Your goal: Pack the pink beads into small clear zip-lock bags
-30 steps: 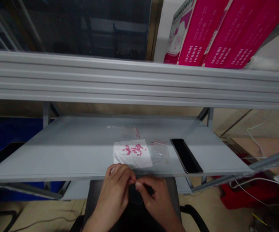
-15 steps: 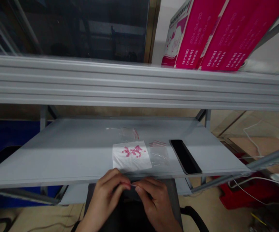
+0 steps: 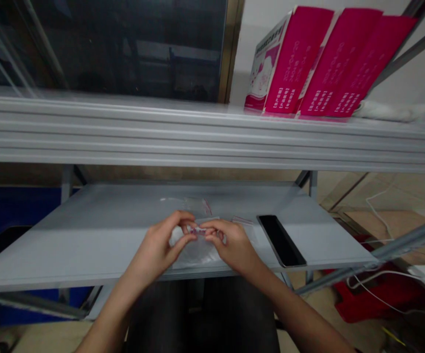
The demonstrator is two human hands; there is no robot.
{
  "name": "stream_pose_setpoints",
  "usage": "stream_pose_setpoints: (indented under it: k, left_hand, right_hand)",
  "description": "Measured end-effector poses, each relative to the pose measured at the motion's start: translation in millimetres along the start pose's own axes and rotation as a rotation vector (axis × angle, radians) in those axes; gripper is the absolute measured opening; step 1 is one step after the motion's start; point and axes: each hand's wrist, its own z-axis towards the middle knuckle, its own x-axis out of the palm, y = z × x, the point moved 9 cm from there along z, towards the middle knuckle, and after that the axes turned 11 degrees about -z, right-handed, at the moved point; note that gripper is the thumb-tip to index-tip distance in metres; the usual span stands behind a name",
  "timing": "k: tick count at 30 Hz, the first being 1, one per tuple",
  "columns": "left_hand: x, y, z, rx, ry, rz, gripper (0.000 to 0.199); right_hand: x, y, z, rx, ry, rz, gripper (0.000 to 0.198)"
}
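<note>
Both hands are over the middle of the grey shelf-table, fingers curled and tips close together. My left hand [image 3: 159, 240] pinches the upper edge of a clear plastic zip bag [image 3: 197, 255] between thumb and fingers. On the other side, my right hand [image 3: 236, 242] is closed on the same edge. The bag hangs below the fingertips and looks see-through. Pinkish-red specks [image 3: 198, 231] show between the fingertips; whether they are beads or the bag's red strip I cannot tell. Beneath, the white tissue [image 3: 215, 217] is mostly hidden by the hands and bag.
A black phone [image 3: 281, 240] lies right of the hands. More clear zip bags with red strips lie behind [image 3: 197, 203] and to the right [image 3: 247, 225]. A ribbed metal beam [image 3: 161, 135] crosses ahead, with pink boxes [image 3: 296, 63] standing above it.
Both hands have risen from the table's front edge and moved forward over the tissue, bringing the bag along. The pink beads on the tissue are now largely covered. The view has tilted slightly.
</note>
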Motion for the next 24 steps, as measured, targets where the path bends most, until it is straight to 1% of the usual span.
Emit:
stream_pose_setpoints:
  k: [1, 2, 3, 4, 6, 8, 11, 14, 18, 21, 24]
  left_hand:
    - [-15, 12, 8, -0.037, -0.098, -0.026, 0.018]
    - [-31, 29, 15, -0.1, -0.217, -0.061, 0.019]
    - [-39, 51, 20, -0.201, -0.29, -0.1, 0.022]
    - [-42, 70, 26, -0.245, -0.314, -0.101, 0.025]
    - [-38, 106, 38, -0.32, -0.305, -0.084, 0.027]
    - [-25, 140, 45, -0.406, -0.269, -0.041, 0.028]
    - [-6, 173, 52, -0.507, -0.207, 0.038, 0.032]
    - [8, 188, 57, -0.579, -0.14, 0.081, 0.038]
    - [22, 199, 62, -0.63, -0.06, 0.102, 0.038]
    - [33, 205, 64, -0.629, -0.019, 0.084, 0.035]
    - [41, 208, 65, -0.582, -0.018, 0.032, 0.031]
  right_hand:
    - [-3, -16, 16, 0.109, 0.003, 0.032, 0.024]
    - [-6, -29, 31, 0.158, 0.001, 0.041, 0.02]
    - [-8, -42, 47, 0.192, -0.002, 0.043, 0.018]
    - [-7, -56, 62, 0.234, 0.006, 0.043, 0.016]
    - [0, -83, 87, 0.306, 0.048, 0.039, 0.011]
    - [14, -106, 106, 0.364, 0.099, 0.018, 0.002]
    - [33, -132, 121, 0.439, 0.151, -0.044, 0.012]
    - [45, -148, 128, 0.472, 0.182, -0.125, 0.017]
    - [48, -160, 132, 0.496, 0.205, -0.227, 0.018]
    - [51, -164, 134, 0.499, 0.241, -0.259, 0.02]
    - [60, -163, 134, 0.47, 0.277, -0.246, 0.022]
